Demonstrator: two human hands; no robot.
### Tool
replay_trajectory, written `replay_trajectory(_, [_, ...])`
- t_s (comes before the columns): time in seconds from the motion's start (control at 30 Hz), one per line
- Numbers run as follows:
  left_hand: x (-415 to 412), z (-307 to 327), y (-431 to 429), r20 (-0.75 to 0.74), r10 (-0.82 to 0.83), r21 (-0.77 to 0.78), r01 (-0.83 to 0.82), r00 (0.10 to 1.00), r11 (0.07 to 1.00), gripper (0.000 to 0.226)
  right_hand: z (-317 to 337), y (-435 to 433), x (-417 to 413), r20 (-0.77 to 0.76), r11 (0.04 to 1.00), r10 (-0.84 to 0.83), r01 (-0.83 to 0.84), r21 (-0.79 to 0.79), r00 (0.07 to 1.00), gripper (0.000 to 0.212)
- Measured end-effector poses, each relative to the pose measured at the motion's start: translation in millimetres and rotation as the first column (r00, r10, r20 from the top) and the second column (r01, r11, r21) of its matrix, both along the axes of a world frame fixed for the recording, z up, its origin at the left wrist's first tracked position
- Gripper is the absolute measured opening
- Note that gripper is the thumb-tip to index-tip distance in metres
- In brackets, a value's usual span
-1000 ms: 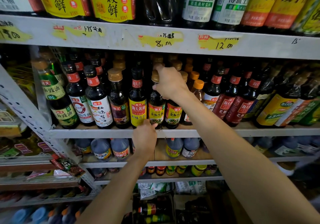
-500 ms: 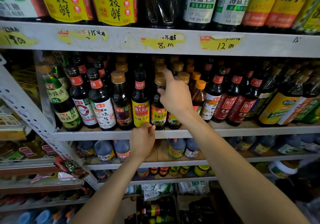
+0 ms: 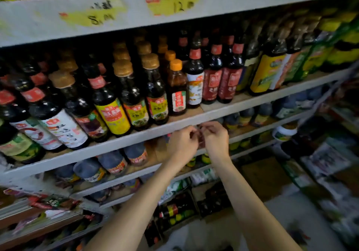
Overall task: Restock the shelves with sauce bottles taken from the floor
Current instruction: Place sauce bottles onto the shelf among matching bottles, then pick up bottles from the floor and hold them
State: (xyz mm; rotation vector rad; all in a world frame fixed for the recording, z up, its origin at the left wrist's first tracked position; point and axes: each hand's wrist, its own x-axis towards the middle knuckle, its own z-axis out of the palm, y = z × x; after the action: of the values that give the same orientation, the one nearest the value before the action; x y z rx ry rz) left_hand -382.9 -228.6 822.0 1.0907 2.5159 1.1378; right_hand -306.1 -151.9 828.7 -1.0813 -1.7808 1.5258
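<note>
My left hand (image 3: 182, 143) and right hand (image 3: 216, 141) meet, fingers curled, beside the grey metal shelf lip (image 3: 136, 137); blur hides any pinch. Dark glass sauce bottles (image 3: 155, 95) stand above, labels facing outward, likely for shoppers.

A white shelf (image 3: 116, 143) carries crowded rows of upright dark sauce bottles (image 3: 112, 112).
</note>
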Motion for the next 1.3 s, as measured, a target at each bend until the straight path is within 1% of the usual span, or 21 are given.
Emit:
replay_trajectory(0.07, [27, -13, 23, -0.007, -0.063, -0.061, 0.062, 0.998, 0.996, 0.012, -15, 23, 37, 0.002, 0.996, -0.074, 0.074, -0.044, 0.997, 0.023])
replay_trajectory(0.13, [58, -29, 46, 0.001, -0.129, -0.119, 0.128, 0.992, 0.985, 0.010, -34, 45, 78, 0.009, 0.971, -0.180, 0.180, -0.157, 0.984, 0.022])
replay_trajectory(0.2, [91, -46, 71, 0.043, -0.222, -0.172, 0.226, 0.974, 0.959, 0.011, -57, 65, 119, 0.021, 0.916, -0.288, 0.282, -0.285, 0.957, 0.020])
replay_trajectory(0.23, [109, -53, 84, 0.067, -0.273, -0.208, 0.281, 0.960, 0.937, 0.014, -69, 74, 139, 0.033, 0.891, -0.326, 0.319, -0.324, 0.945, 0.019])
replay_trajectory(0.33, [166, -73, 130, 0.125, -0.391, -0.311, 0.410, 0.912, 0.857, 0.012, -108, 101, 199, 0.106, 0.816, -0.434, 0.440, -0.375, 0.895, 0.020])
replay_trajectory(0.43, [228, -93, 179, 0.182, -0.449, -0.348, 0.484, 0.875, 0.803, 0.013, -148, 128, 272, 0.194, 0.720, -0.502, 0.532, -0.446, 0.843, 0.018])
replay_trajectory(0.5, [268, -113, 213, 0.210, -0.478, -0.369, 0.522, 0.853, 0.769, 0.013, -183, 150, 325, 0.285, 0.641, -0.542, 0.608, -0.468, 0.790, 0.018])
replay_trajectory(0.57, [306, -145, 249, 0.247, -0.502, -0.397, 0.559, 0.829, 0.728, 0.012, -230, 175, 379, 0.377, 0.560, -0.545, 0.660, -0.502, 0.749, 0.021])
replay_trajectory(0.63, [343, -197, 283, 0.278, -0.538, -0.422, 0.605, 0.796, 0.675, 0.011, -290, 199, 430, 0.480, 0.504, -0.508, 0.698, -0.508, 0.715, 0.020])
replay_trajectory(0.7, [375, -263, 314, 0.305, -0.572, -0.481, 0.641, 0.762, 0.598, 0.012, -362, 218, 480, 0.602, 0.473, -0.446, 0.745, -0.470, 0.663, 0.023])
replay_trajectory(0.77, [402, -342, 340, 0.365, -0.602, -0.521, 0.692, 0.710, 0.500, 0.012, -439, 232, 525, 0.701, 0.456, -0.362, 0.772, -0.442, 0.615, 0.026])
replay_trajectory(0.83, [426, -428, 362, 0.400, -0.624, -0.545, 0.721, 0.671, 0.427, 0.011, -521, 242, 561, 0.780, 0.493, -0.243, 0.766, -0.413, 0.577, 0.026])
replay_trajectory(0.9, [451, -518, 379, 0.423, -0.647, -0.555, 0.746, 0.634, 0.368, 0.012, -605, 249, 590, 0.824, 0.559, -0.117, 0.723, -0.406, 0.554, 0.029])
replay_trajectory(0.93, [463, -563, 385, 0.440, -0.661, -0.564, 0.760, 0.608, 0.324, 0.015, -647, 252, 602, 0.835, 0.594, -0.087, 0.701, -0.394, 0.543, 0.035])
replay_trajectory(1.0, [482, -645, 389, 0.463, -0.687, -0.578, 0.779, 0.559, 0.244, 0.019, -723, 258, 617, 0.857, 0.682, -0.086, 0.657, -0.321, 0.509, 0.045])
replay_trajectory(1.07, [493, -713, 385, 0.465, -0.701, -0.574, 0.787, 0.541, 0.227, 0.020, -785, 265, 622, 0.873, 0.763, -0.082, 0.594, -0.256, 0.482, 0.056])
replay_trajectory(1.13, [500, -767, 374, 0.477, -0.694, -0.570, 0.791, 0.539, 0.223, 0.021, -832, 272, 622, 0.895, 0.813, -0.072, 0.546, -0.203, 0.439, 0.057])
replay_trajectory(1.23, [504, -818, 352, 0.513, -0.663, -0.555, 0.800, 0.545, 0.228, 0.022, -873, 274, 619, 0.943, 0.863, -0.082, 0.497, -0.095, 0.323, 0.039])
replay_trajectory(1.3, [501, -835, 343, 0.536, -0.646, -0.555, 0.804, 0.543, 0.214, 0.025, -881, 277, 622, 0.941, 0.872, -0.122, 0.487, -0.050, 0.315, 0.028])
